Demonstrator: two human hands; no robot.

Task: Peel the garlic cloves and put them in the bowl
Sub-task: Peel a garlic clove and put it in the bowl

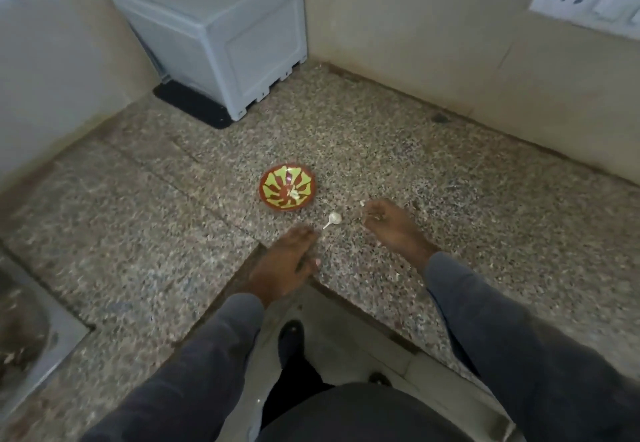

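A pale garlic clove (pixel 333 219) lies on the countertop (pixel 450 178) between my relaxed left hand (pixel 287 263) and curled right hand (pixel 391 225), tail pointing toward me, near the bowl (pixel 287 187).

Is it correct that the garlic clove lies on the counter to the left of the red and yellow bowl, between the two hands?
Not quite. In the head view the garlic clove lies on the counter to the right of the red and yellow bowl, nearer the person. It is indeed between the left hand and the right hand.
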